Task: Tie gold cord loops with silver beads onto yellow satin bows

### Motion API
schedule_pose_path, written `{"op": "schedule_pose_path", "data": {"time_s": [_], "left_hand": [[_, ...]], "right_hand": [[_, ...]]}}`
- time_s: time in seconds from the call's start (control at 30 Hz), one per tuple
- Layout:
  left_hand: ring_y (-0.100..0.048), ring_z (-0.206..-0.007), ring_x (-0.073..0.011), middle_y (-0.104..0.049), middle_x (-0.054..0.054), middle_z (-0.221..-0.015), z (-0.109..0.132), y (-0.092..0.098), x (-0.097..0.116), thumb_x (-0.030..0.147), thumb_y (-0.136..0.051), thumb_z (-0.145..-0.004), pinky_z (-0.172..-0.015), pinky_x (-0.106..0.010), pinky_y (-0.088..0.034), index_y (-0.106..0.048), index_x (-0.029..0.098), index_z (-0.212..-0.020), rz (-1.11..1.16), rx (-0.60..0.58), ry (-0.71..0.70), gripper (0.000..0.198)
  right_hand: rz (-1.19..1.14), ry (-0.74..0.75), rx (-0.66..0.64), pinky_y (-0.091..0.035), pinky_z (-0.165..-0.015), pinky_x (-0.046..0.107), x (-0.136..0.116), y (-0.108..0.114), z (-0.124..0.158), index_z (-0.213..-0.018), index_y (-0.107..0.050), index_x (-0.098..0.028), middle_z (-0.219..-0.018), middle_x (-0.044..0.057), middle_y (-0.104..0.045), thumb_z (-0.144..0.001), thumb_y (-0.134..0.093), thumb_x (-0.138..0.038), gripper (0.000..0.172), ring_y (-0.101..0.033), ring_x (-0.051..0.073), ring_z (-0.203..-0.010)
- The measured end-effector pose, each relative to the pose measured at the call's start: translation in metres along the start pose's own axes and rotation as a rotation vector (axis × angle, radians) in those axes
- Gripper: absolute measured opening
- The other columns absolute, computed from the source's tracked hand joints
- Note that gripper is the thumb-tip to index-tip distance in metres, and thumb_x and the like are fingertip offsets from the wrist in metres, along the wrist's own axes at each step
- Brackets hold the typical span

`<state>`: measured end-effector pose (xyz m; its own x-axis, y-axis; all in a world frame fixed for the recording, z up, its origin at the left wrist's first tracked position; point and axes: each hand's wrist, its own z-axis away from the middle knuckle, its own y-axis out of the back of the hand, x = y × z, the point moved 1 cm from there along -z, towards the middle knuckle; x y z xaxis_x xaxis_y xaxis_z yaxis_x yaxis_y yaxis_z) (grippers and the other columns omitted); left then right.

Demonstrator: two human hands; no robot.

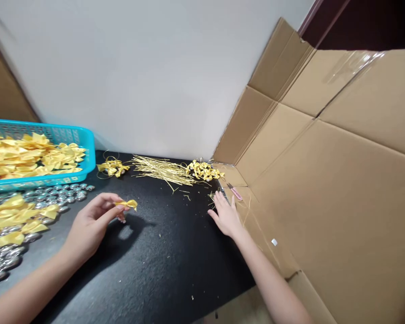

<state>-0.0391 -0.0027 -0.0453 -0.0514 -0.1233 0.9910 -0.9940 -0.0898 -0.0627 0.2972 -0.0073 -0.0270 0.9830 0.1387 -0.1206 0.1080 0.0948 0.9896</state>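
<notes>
Between the thumb and fingers of my left hand (94, 218) is a yellow ribbon bow (130, 204), held just above the black table (148, 270). A small shiny bit shows under those fingers, too small to make out. My right hand (227, 215) lies with its fingers spread at the table's right edge, over some short gold scraps (212, 200). Just beyond its fingertips rests a pair of pink-handled snips or a cutter (235, 192). Gold twist ties (164, 170) lie in a loose bundle farther back, with a pile of finished-looking bows (205, 171) at their right end.
A turquoise basket (90, 155) full of yellow bows stands at the back left. Before it lie silvery oval beads (11, 258) and more yellow bows (16, 218). Another small bow cluster (113, 167) sits beside the basket. Cardboard (340, 202) walls the right side.
</notes>
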Motion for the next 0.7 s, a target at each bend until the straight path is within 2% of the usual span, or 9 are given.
{"op": "schedule_pose_path", "data": {"time_s": [0.1,0.2,0.27,0.37,0.43,0.47,0.53,0.63,0.7], "left_hand": [[-0.060,-0.063,-0.0139,-0.065,0.009,-0.066,-0.001,0.001,-0.002,0.023,-0.070,-0.079,-0.064,-0.023,-0.051,-0.059,0.025,-0.085,-0.028,-0.028,-0.017,0.013],[-0.059,-0.063,-0.0136,-0.064,0.009,-0.066,0.000,0.000,-0.002,0.023,-0.068,-0.080,-0.064,-0.022,-0.051,-0.059,0.026,-0.087,-0.058,-0.029,-0.050,0.011],[-0.060,-0.062,-0.0139,-0.064,0.008,-0.068,0.001,-0.002,0.001,0.026,-0.069,-0.080,-0.063,-0.022,-0.051,-0.059,0.026,-0.086,-0.080,-0.042,-0.090,0.011],[-0.061,-0.060,-0.0146,-0.064,0.005,-0.070,0.005,-0.004,0.011,0.031,-0.069,-0.080,-0.058,-0.023,-0.052,-0.058,0.024,-0.084,-0.112,-0.094,-0.176,0.014],[-0.062,-0.063,-0.0145,-0.065,0.003,-0.074,0.007,-0.007,0.020,0.030,-0.067,-0.082,-0.060,-0.023,-0.052,-0.058,0.023,-0.085,-0.159,-0.155,-0.231,0.011],[-0.064,-0.066,-0.0145,-0.065,0.002,-0.076,0.008,-0.008,0.025,0.028,-0.065,-0.084,-0.062,-0.023,-0.052,-0.059,0.023,-0.086,-0.190,-0.191,-0.261,0.009],[-0.065,-0.069,-0.0145,-0.065,0.001,-0.077,0.009,-0.012,0.036,0.024,-0.062,-0.087,-0.066,-0.023,-0.052,-0.058,0.022,-0.087,-0.250,-0.261,-0.318,0.004],[-0.065,-0.071,-0.0149,-0.064,0.000,-0.077,0.007,-0.017,0.051,0.022,-0.056,-0.091,-0.067,-0.025,-0.052,-0.056,0.021,-0.089,-0.308,-0.334,-0.366,0.001],[-0.065,-0.071,-0.0152,-0.064,0.000,-0.078,0.005,-0.019,0.059,0.021,-0.053,-0.092,-0.066,-0.025,-0.052,-0.055,0.021,-0.091,-0.350,-0.355,-0.398,0.002]], "right_hand": [[-0.089,0.096,0.054,-0.001,-0.119,0.062,-0.029,-0.003,0.010,-0.152,-0.030,-0.011,-0.161,0.015,-0.019,-0.099,-0.039,-0.045,0.063,-0.014,0.029,-0.151],[-0.278,0.514,-0.059,-0.008,-0.120,0.060,-0.080,-0.017,0.023,-0.153,-0.027,-0.019,-0.161,0.009,-0.021,-0.097,-0.046,-0.047,0.066,-0.017,0.026,-0.151],[-0.393,0.670,-0.093,-0.011,-0.120,0.057,-0.105,-0.022,0.025,-0.152,-0.030,-0.021,-0.160,0.009,-0.026,-0.096,-0.049,-0.044,0.064,-0.021,0.024,-0.150],[-0.622,0.532,0.127,-0.023,-0.117,0.056,-0.119,-0.011,0.009,-0.138,-0.052,-0.020,-0.150,0.012,-0.047,-0.093,-0.055,-0.039,0.049,-0.036,0.028,-0.143],[-0.859,0.476,0.285,-0.038,-0.109,0.047,-0.120,0.006,-0.008,-0.119,-0.066,-0.019,-0.130,0.012,-0.065,-0.092,-0.056,-0.035,0.034,-0.056,0.025,-0.124],[-0.977,0.456,0.290,-0.043,-0.103,0.044,-0.121,0.015,-0.016,-0.109,-0.070,-0.019,-0.117,0.011,-0.071,-0.092,-0.054,-0.036,0.029,-0.062,0.023,-0.114],[-1.201,0.407,0.109,-0.048,-0.093,0.040,-0.126,0.029,-0.032,-0.094,-0.074,-0.020,-0.097,0.008,-0.075,-0.090,-0.056,-0.041,0.028,-0.067,0.022,-0.097],[-1.455,0.317,-0.255,-0.048,-0.085,0.038,-0.136,0.036,-0.045,-0.080,-0.075,-0.019,-0.081,0.003,-0.073,-0.069,-0.078,-0.046,0.029,-0.066,0.019,-0.081],[-1.584,0.209,-0.368,-0.047,-0.079,0.034,-0.140,0.035,-0.049,-0.075,-0.075,-0.019,-0.075,0.000,-0.070,-0.056,-0.087,-0.044,0.034,-0.063,0.016,-0.073]]}}
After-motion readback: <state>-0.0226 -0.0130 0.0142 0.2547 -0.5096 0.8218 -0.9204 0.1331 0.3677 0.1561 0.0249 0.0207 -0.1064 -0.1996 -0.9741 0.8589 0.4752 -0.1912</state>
